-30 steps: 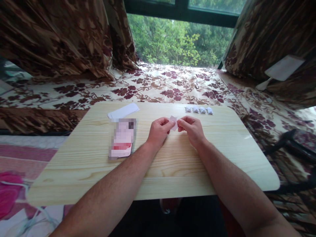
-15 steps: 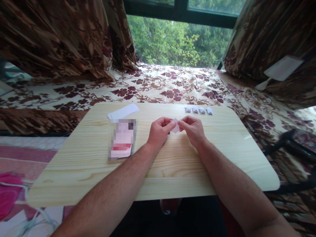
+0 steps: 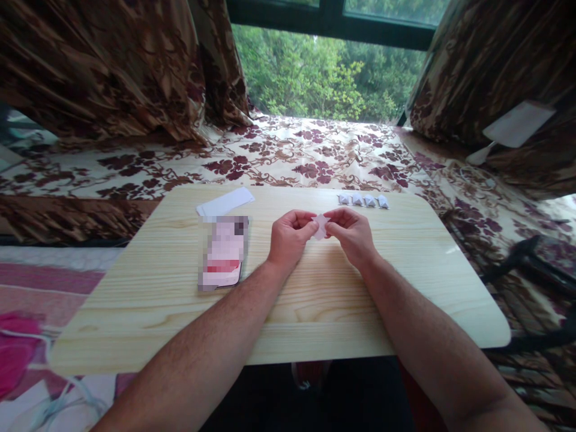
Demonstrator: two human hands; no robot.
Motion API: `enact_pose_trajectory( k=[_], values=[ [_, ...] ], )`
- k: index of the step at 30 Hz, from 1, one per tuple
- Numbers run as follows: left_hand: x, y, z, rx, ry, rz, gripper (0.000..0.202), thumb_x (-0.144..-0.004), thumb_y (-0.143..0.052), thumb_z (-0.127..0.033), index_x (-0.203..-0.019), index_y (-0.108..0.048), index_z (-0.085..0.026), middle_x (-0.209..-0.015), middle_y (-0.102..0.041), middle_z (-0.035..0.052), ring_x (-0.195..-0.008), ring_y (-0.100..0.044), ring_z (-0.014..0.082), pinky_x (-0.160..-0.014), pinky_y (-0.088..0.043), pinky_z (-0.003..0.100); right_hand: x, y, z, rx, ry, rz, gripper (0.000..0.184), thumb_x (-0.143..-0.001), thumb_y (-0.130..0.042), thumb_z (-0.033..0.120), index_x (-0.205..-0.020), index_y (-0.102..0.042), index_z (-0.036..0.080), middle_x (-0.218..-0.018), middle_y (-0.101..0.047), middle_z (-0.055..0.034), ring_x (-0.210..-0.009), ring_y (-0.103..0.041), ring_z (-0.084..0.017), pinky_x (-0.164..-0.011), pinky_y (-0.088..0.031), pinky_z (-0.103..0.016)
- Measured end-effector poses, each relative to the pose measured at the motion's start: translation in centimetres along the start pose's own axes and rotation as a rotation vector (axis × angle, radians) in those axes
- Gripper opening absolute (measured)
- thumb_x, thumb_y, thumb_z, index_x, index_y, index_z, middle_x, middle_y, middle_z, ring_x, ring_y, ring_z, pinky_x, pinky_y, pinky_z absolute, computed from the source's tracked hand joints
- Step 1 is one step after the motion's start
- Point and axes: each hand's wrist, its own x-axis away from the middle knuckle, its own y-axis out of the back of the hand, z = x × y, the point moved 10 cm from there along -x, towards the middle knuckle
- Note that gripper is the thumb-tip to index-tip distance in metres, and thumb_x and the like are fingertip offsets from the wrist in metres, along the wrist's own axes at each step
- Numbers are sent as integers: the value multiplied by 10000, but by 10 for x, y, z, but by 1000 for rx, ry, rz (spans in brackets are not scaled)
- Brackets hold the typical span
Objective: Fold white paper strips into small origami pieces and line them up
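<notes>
A small piece of folded white paper (image 3: 320, 227) is held up between my two hands over the middle of the wooden table. My left hand (image 3: 290, 234) pinches its left side between thumb and fingers. On the other side, my right hand (image 3: 351, 233) grips the paper the same way. The exact folds are too small to make out. Just beyond my right hand, several small folded paper shapes (image 3: 363, 201) with raised points stand in a row near the far edge.
The pale wooden table (image 3: 310, 324) has rounded corners. A stack of white paper strips (image 3: 227, 203) lies at its far left, with a partly blurred phone (image 3: 225, 252) nearer me. A white lamp (image 3: 517, 125) stands at the right on the flowered cloth (image 3: 315, 150).
The paper has risen slightly between my hands, and its lower tip looks less pointed. My fingers have shifted a little on its sides.
</notes>
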Motion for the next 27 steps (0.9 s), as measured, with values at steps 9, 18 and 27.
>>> enact_pose_trajectory(
  k=[9,18,27],
  values=[
    [0,-2,-1,2,1,19,201,-668,-783,-207,-857,-734,-159,-675,-668,-10,-569,-581,98,-546,-453,223,1,2,1,1,-3,-39,178,-653,-697,183,-831,-708,181,-663,-681,21,-567,-586,-112,-559,-495,-258],
    [0,-4,-1,13,-11,38,208,-669,-765,-197,-870,-729,-157,-649,-650,-24,-563,-567,91,-543,-439,212,1,-1,4,9,24,-14,180,-662,-698,179,-843,-700,176,-616,-659,36,-531,-561,-100,-528,-452,-242],
    [2,-10,-3,24,-10,85,198,-662,-719,-125,-853,-716,-176,-602,-612,-54,-527,-523,78,-528,-406,201,2,-5,9,27,67,14,160,-669,-665,141,-821,-698,181,-634,-674,34,-534,-558,-97,-530,-431,-238]
  ],
)
